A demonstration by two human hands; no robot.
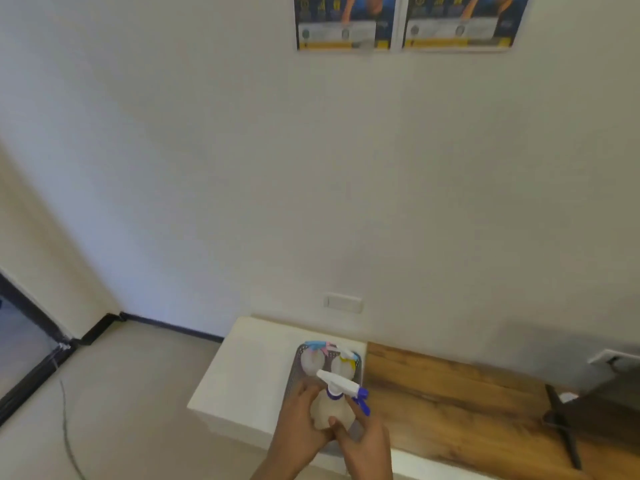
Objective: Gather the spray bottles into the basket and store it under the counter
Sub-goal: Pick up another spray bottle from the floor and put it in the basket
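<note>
Over the near end of the gray basket [302, 355], both hands grasp a spray bottle [331, 407] with a white and blue trigger: the left hand [300, 424] wraps its left side, the right hand [363, 441] its right. Two more bottles [341, 363], apparently upright, stand in the basket's far end on the white tabletop [249, 368].

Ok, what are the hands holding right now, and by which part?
Both hands hold one spray bottle by its pale body, below the white and blue trigger head: left hand and right hand wrap its sides, over the basket.
</note>
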